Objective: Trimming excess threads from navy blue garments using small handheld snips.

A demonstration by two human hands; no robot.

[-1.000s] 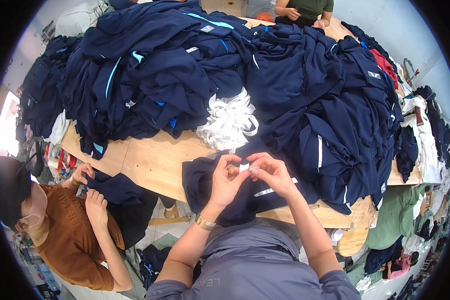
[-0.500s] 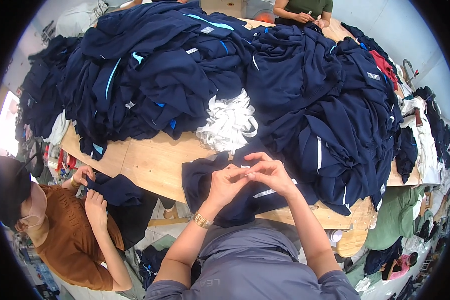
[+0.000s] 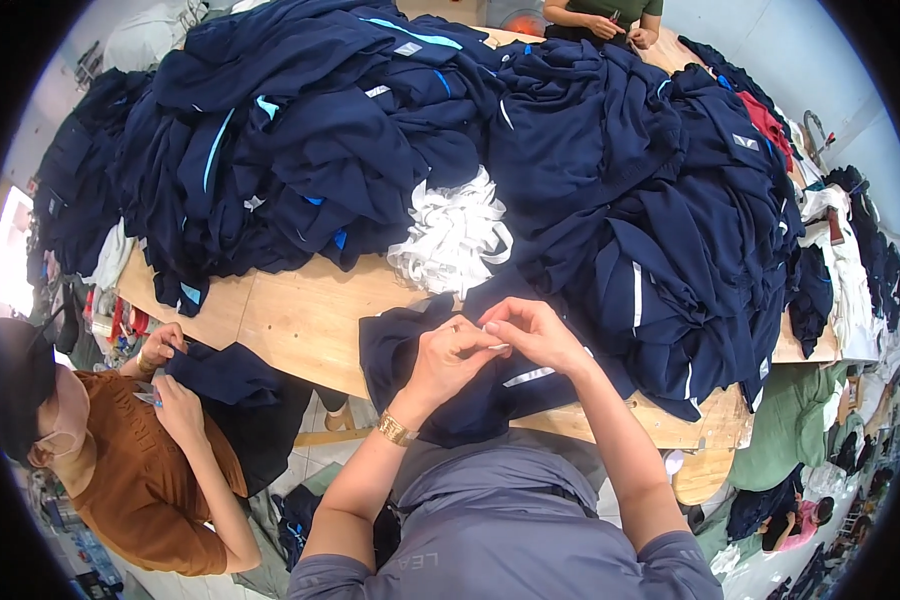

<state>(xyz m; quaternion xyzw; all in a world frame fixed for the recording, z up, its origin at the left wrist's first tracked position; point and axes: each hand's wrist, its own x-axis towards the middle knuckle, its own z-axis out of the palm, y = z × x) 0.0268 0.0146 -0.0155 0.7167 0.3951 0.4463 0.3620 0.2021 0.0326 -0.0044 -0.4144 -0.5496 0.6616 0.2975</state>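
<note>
My left hand (image 3: 454, 360) and my right hand (image 3: 532, 334) meet in front of me, fingers bent and pinched together at the tips. A tiny whitish bit shows at the fingertips; it is too small to tell whether it is a piece of tape or a nail. Under both hands lies a navy garment (image 3: 395, 352) with a white stripe (image 3: 528, 377), at the table's near edge. Just beyond it sits a loose heap of white tape strips (image 3: 452, 235).
Large piles of navy garments (image 3: 300, 150) cover the wooden table (image 3: 300, 322) at left and right (image 3: 580, 130). To my left sits a co-worker in a brown top (image 3: 140, 480), handling navy cloth. Another person in a green top (image 3: 610, 15) works across the table.
My fingers have shifted against each other, the right fingertips now lower and closer to the left ones. The co-worker on the left has moved a hand, and a small pale piece shows there.
</note>
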